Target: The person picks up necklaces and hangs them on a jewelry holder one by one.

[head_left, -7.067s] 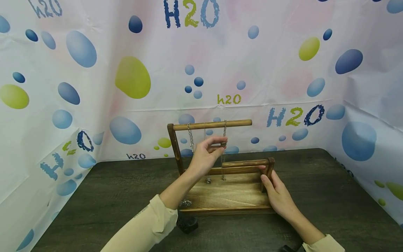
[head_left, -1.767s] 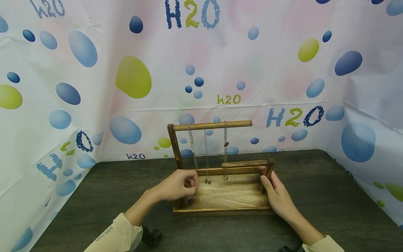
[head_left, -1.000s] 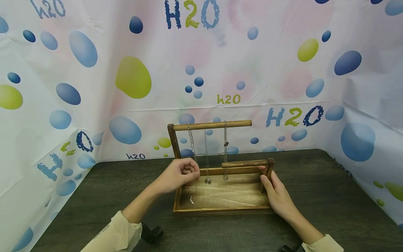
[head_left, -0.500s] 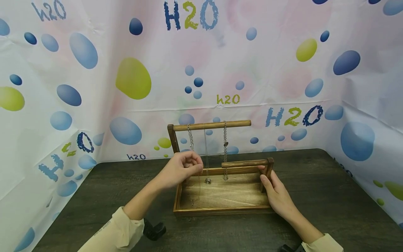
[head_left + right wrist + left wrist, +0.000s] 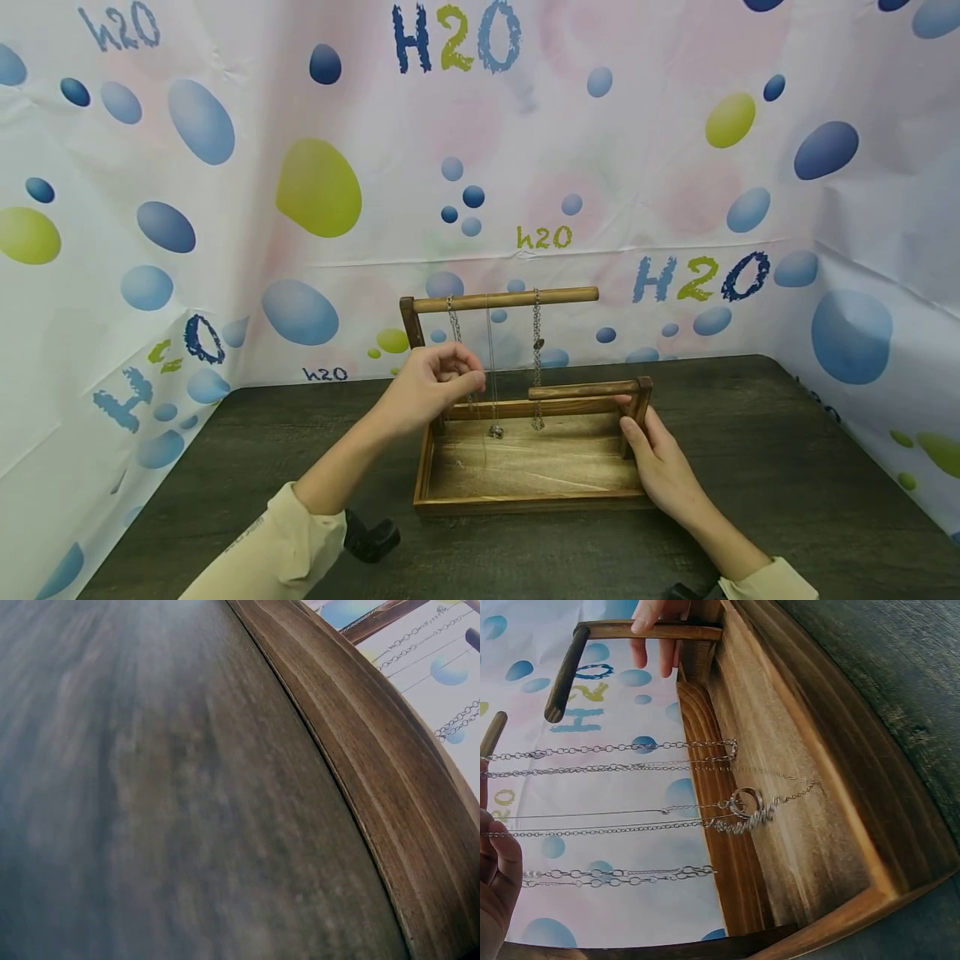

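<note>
My left hand pinches a thin silver chain necklace, which dangles over the tray floor of a wooden jewelry stand. In the left wrist view its lower part seems to run beside a ring pendant, and I cannot tell which chain bears the beaded piece. From the stand's upper bar hang three necklaces: a left one partly behind my hand, a fine middle one with a pendant, and a chunkier right one. My right hand grips the stand's right post.
A shorter, lower bar juts left from the right post, in front of the right necklace. The stand sits on a dark wooden table. Behind stands a white backdrop with blue and green drops. Black wrist devices show below the sleeves.
Earlier the left hand was at the right necklace's hanging chain, then went low to the tray's left. It has since risen with a thin chain necklace. The right hand stays on the post.
</note>
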Available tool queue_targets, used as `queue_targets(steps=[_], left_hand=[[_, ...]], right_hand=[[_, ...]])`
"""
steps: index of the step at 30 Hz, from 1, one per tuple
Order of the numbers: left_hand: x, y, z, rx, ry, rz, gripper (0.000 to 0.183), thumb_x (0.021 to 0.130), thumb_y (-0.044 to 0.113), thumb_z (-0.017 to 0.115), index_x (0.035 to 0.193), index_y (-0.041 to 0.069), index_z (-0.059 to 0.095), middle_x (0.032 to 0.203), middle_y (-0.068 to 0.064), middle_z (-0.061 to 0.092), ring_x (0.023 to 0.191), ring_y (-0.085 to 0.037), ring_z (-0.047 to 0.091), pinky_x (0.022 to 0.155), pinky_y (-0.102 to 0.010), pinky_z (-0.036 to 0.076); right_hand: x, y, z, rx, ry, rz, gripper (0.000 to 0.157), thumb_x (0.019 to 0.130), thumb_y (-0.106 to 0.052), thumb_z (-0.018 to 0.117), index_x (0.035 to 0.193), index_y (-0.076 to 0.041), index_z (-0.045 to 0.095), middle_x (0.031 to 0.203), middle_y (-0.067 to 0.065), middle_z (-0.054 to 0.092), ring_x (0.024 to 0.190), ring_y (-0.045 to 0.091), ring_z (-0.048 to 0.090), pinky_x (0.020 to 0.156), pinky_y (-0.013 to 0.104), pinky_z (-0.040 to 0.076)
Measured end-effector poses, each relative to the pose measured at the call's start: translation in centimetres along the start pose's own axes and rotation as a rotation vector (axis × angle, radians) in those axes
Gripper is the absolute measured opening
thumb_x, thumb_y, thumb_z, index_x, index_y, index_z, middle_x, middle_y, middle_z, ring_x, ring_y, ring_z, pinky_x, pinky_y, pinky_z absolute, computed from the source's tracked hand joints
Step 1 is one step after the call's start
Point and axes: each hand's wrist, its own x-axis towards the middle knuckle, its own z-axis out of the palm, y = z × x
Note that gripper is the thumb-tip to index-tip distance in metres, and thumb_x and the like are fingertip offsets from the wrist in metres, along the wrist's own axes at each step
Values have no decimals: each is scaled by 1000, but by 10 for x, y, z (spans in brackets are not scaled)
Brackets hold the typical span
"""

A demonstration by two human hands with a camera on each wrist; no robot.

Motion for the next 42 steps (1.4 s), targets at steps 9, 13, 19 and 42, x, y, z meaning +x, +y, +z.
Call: queue_targets(steps=[9,13,19,42], left_hand=[[4,9,-3,9,36,13,11,98,15,67,101,4,68,87,-8,69,52,-12,42,49,-25,38],[7,13,-4,5,55,24,10,98,14,67,100,4,69,85,-9,68,50,-13,41,46,-26,37],[12,20,-5,16,85,69,6,97,12,67,98,6,70,80,-9,65,51,-14,44,47,-27,39],[36,46,-2,15,158,132,8,96,17,69,98,9,70,88,-5,72,54,-17,46,49,-27,40]], right_hand=[[-1,2,0,-10,3,-5,39,111,-20,41,149,-15,45,151,18,45,138,42,41,96,10,34],[-1,2,0,-6,2,-5,39,111,-20,41,149,-14,45,151,19,45,137,41,41,95,8,33],[-1,1,0,-3,3,1,39,111,-20,41,148,-13,45,150,19,45,137,40,41,95,8,33],[-2,0,0,-20,-2,11,39,111,-22,40,150,-16,44,151,16,45,138,38,41,98,17,37]])
